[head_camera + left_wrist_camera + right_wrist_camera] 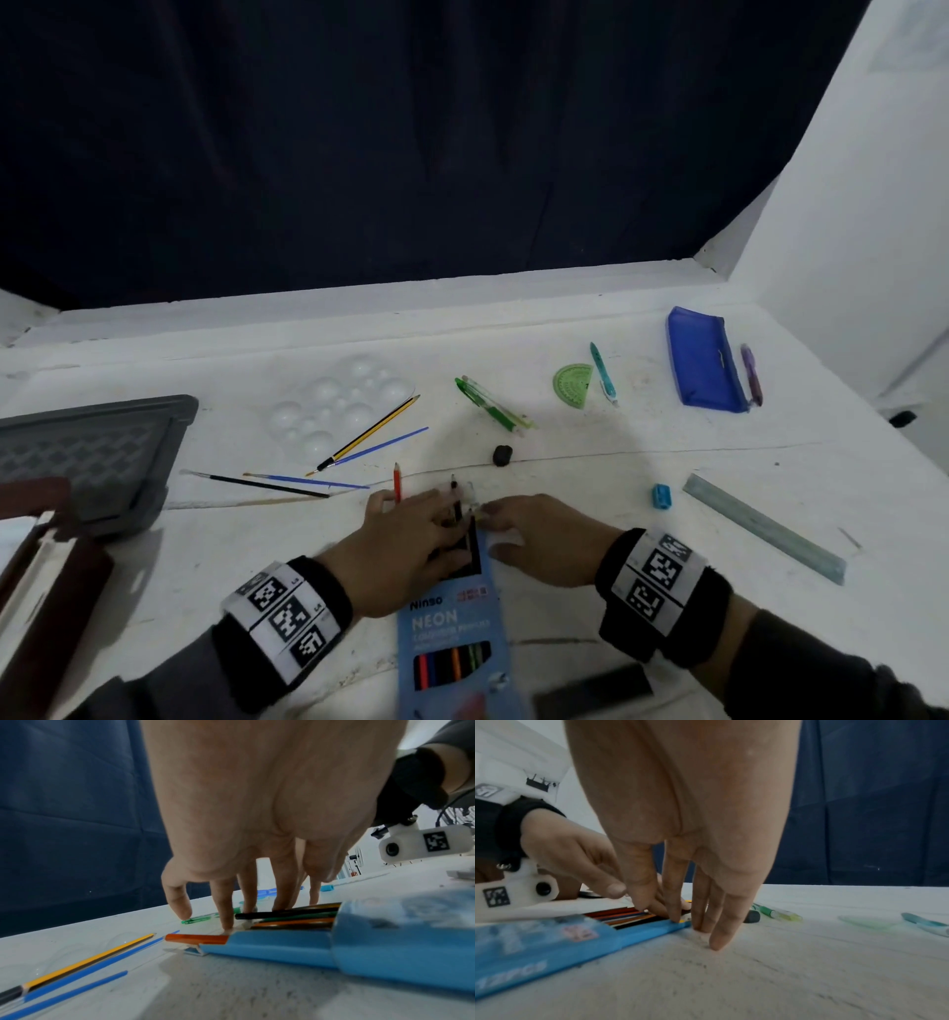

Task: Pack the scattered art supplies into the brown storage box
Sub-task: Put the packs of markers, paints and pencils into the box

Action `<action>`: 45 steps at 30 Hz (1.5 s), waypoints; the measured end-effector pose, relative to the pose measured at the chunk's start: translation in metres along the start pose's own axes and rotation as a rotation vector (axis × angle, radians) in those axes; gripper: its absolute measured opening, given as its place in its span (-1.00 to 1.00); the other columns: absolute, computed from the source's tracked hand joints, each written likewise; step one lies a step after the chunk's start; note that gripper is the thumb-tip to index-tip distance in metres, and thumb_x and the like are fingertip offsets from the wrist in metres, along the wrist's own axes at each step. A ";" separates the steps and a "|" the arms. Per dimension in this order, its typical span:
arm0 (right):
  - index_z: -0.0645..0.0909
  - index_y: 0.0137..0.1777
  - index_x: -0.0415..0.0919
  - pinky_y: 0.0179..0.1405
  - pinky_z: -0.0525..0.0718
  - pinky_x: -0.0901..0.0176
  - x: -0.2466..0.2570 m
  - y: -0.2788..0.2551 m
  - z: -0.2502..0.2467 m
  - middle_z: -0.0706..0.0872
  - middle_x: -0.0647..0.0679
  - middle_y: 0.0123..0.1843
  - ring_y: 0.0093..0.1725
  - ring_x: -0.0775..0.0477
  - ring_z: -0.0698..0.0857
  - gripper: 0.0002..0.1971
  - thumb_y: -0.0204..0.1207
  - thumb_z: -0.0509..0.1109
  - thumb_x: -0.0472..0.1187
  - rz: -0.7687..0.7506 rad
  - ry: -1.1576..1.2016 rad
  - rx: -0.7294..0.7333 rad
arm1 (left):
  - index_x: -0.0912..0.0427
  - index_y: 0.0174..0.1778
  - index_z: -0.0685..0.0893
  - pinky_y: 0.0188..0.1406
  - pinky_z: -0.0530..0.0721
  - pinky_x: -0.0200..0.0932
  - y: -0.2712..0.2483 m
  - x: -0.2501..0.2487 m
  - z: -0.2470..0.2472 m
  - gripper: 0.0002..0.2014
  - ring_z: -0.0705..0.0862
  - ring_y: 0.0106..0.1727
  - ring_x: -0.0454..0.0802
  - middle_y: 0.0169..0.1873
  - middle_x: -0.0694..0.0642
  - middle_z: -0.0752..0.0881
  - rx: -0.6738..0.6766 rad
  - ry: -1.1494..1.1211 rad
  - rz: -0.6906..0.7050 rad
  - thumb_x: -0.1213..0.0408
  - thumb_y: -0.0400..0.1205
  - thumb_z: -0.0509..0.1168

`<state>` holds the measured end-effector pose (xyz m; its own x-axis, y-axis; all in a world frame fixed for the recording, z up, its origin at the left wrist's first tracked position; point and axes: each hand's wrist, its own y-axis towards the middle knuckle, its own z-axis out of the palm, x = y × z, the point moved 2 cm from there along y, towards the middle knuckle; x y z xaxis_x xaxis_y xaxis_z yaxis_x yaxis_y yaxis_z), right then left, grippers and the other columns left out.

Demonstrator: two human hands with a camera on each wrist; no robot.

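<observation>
Blue card forms the pencil box (452,637), which lies flat on the white worktop (590,462) just in front of the person, its open end pointing away and coloured pencils (290,918) sticking out of it. The left hand (405,550) rests over that open end with its fingers (226,902) straight and spread, tips down on the pencils and the worktop; its grip is apart. The right hand (539,539) sits just beside the box mouth, thumb and forefinger meeting at the pencil ends, though from the right wrist view it is hard to tell whether they truly pinch one; the other fingers (718,923) stand straight with their tips on the worktop. A red pencil (396,482) pokes out past the left fingertips. At the left edge stands the brown storage box (46,591), well apart from the hands, with a grey tray (102,452) behind it. Farther back lie a white palette (339,406), a yellow-and-black pencil (375,431), blue brushes (308,481), a green pen (493,411), a green protractor (572,385), a blue pouch (703,360), a blue sharpener (662,496) and a clear ruler (765,529).
</observation>
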<state>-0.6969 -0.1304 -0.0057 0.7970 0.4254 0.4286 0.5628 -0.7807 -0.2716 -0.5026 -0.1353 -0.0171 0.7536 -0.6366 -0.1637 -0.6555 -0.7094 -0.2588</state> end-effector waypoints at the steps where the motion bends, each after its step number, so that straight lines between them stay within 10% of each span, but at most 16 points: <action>1: 0.56 0.42 -0.31 0.45 0.41 -0.05 0.001 -0.002 0.001 0.55 -0.21 0.48 0.43 -0.22 0.51 -0.63 0.70 0.23 -0.17 -0.002 -0.009 0.000 | -0.16 0.40 0.48 0.44 0.19 0.26 -0.002 -0.003 -0.001 -0.34 0.22 0.63 -0.17 0.59 -0.19 0.24 0.011 -0.001 0.013 -0.28 0.60 -0.34; 12: 0.68 0.25 -0.26 0.30 0.56 -0.01 0.004 0.008 0.008 0.65 -0.14 0.30 0.29 -0.13 0.60 -0.70 0.63 0.29 -0.14 0.085 0.078 -0.125 | -0.16 0.24 0.53 0.46 0.18 0.15 -0.018 -0.013 0.001 -0.76 0.52 0.29 -0.26 0.22 -0.23 0.57 -0.058 -0.198 0.019 -0.06 0.79 0.01; 19: 0.59 0.24 -0.22 -0.05 0.73 0.00 0.004 0.011 0.011 0.75 -0.13 -0.05 -0.11 -0.09 0.72 -0.63 0.57 0.39 0.01 0.243 0.268 -0.264 | -0.20 0.34 0.61 0.07 0.66 -0.01 -0.045 0.032 0.001 -0.65 0.65 0.03 -0.14 0.00 -0.22 0.55 -0.497 -0.306 -0.291 -0.08 0.64 0.24; 29: 0.55 0.17 -0.20 -0.06 0.79 -0.06 0.011 0.032 0.010 0.71 -0.16 0.03 -0.05 -0.14 0.73 -0.57 0.38 0.59 -0.08 0.381 0.368 -0.114 | -0.19 0.30 0.54 -0.40 0.67 -0.27 -0.042 0.034 0.007 -0.56 0.65 -0.44 -0.20 -0.29 0.04 0.73 -0.366 -0.725 -0.378 0.21 0.57 0.50; 34: 0.48 -0.05 -0.21 -0.11 0.78 -0.13 0.022 0.023 -0.009 0.69 -0.16 -0.19 -0.29 -0.08 0.72 -0.81 0.52 0.49 -0.27 0.311 0.810 -0.132 | -0.23 0.17 0.60 -0.29 0.69 0.01 -0.046 0.027 -0.020 -0.70 0.67 -0.37 0.06 -0.21 0.17 0.64 -0.551 -0.901 -0.379 0.20 0.61 0.46; 38: 0.50 0.01 -0.26 -0.18 0.80 -0.05 0.034 0.010 -0.049 0.70 -0.22 -0.14 -0.27 -0.08 0.73 -0.79 0.59 0.45 -0.16 0.235 1.049 -0.310 | -0.15 0.24 0.60 -0.13 0.75 -0.18 -0.055 0.016 -0.075 -0.76 0.79 -0.16 0.05 -0.12 0.16 0.68 -0.723 -0.985 -0.250 0.19 0.68 0.34; 45: 0.52 -0.12 -0.17 -0.20 0.83 -0.07 0.058 -0.009 -0.116 0.70 -0.11 -0.34 -0.19 -0.12 0.77 -0.86 0.58 0.45 -0.24 -0.128 0.960 -0.682 | -0.01 0.31 0.49 -0.15 0.80 -0.10 -0.066 -0.007 -0.157 -0.77 0.80 -0.06 -0.03 -0.04 0.03 0.76 -1.036 -0.884 -0.073 0.22 0.74 0.25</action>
<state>-0.6806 -0.1522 0.1220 0.0887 0.2274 0.9698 0.1614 -0.9640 0.2113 -0.4723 -0.1312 0.1508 0.3109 -0.4618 -0.8307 -0.0539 -0.8812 0.4697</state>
